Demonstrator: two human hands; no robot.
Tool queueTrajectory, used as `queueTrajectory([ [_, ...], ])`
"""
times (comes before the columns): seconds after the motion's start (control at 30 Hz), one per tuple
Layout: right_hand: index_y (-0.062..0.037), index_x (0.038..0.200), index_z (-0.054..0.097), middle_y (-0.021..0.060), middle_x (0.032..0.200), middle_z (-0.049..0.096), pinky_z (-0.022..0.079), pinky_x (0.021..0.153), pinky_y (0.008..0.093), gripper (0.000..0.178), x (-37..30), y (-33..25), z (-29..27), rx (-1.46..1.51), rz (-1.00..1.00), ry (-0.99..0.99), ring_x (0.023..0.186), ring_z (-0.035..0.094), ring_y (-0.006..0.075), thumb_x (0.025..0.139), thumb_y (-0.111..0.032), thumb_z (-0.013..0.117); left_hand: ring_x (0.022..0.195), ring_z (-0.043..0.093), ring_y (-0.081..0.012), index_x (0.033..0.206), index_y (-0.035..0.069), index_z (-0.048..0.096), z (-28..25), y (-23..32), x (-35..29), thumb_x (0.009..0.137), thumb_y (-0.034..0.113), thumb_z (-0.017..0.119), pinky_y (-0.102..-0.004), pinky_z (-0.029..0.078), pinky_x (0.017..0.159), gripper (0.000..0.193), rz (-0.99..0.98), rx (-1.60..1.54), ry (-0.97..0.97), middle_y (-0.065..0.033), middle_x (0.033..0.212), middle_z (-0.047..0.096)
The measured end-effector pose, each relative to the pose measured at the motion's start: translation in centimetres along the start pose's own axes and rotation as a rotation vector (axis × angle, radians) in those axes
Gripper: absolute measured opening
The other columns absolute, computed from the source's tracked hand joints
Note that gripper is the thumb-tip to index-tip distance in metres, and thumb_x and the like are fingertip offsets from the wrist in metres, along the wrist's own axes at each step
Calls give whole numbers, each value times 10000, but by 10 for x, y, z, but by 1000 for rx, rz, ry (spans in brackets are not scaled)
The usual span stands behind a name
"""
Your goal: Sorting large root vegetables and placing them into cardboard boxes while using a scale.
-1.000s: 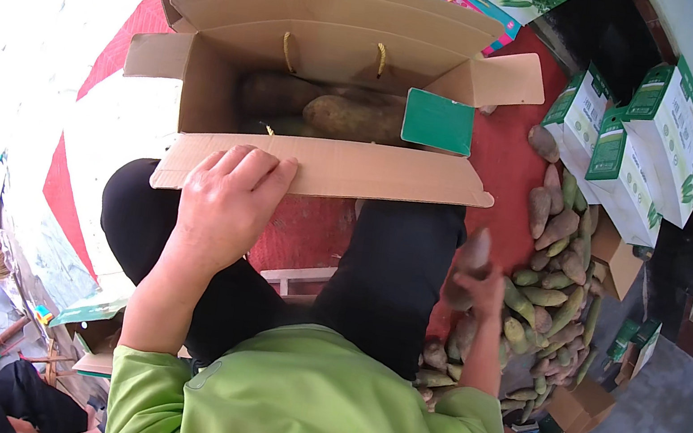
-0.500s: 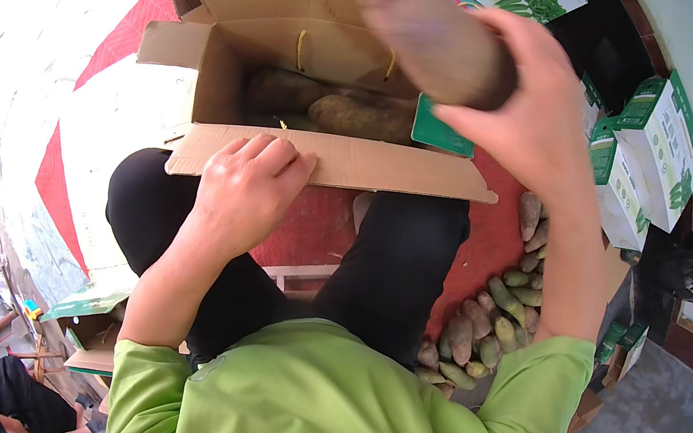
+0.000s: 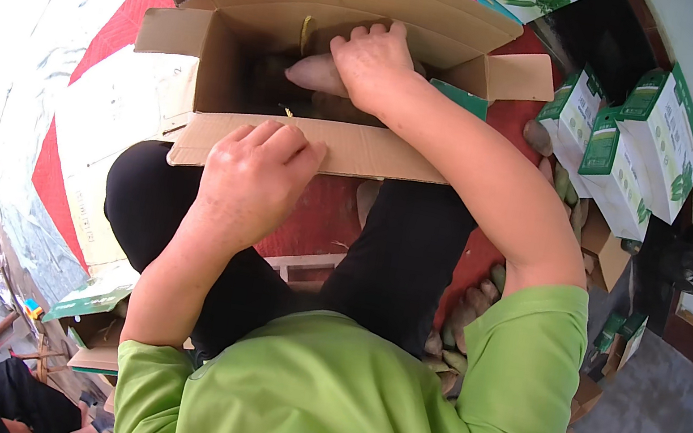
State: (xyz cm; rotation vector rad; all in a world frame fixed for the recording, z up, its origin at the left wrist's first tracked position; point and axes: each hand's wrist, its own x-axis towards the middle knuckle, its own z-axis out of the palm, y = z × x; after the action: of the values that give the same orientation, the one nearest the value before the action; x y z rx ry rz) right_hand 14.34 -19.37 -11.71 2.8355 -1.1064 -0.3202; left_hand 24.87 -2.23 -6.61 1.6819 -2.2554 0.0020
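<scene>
Vegetable (image 3: 318, 74) lowered into carton (image 3: 220, 70) | in right hand (image 3: 373, 59), beyond left hand (image 3: 255, 166)

The grey floor (image 3: 651, 410) is carrying a red covering (image 3: 323, 224). An open brown cardboard carton (image 3: 353, 2) is sitting on the covering near twelve o'clock, green-and-white cartons (image 3: 661, 148) are standing at two, and root vegetables (image 3: 462, 319) are lying clustered at four.

Right hand (image 3: 376, 60) and its tuber (image 3: 315, 74) — from mid-air down into the cardboard box (image 3: 384, 153).
</scene>
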Motion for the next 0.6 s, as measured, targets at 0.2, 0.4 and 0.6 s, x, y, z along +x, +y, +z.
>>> queueTrajectory([
  [0.2,-69,1173,619,156,1040,678,498,797,393,501,-42,46,-45,527,-38,161,917,660,278,774,-364,688,776,603,-199,887,103,661,5,-3,0,720,125,644,-338,506,685,169,54,-56,81,-21,784,558],
  [0.4,31,1137,594,58,915,641,503,717,255,325,-150,117,-70,1125,284,509,802,601,105,841,-70,685,841,616,-234,902,94,685,-3,2,6,762,84,648,-363,502,747,146,-36,-73,0,-43,833,599],
  [0.6,-72,1149,642,25,907,668,478,706,228,312,-294,151,55,972,699,459,785,578,56,848,-140,689,837,642,-199,1034,49,707,-1,2,5,817,20,668,-298,502,767,222,-78,-161,15,-68,921,647],
])
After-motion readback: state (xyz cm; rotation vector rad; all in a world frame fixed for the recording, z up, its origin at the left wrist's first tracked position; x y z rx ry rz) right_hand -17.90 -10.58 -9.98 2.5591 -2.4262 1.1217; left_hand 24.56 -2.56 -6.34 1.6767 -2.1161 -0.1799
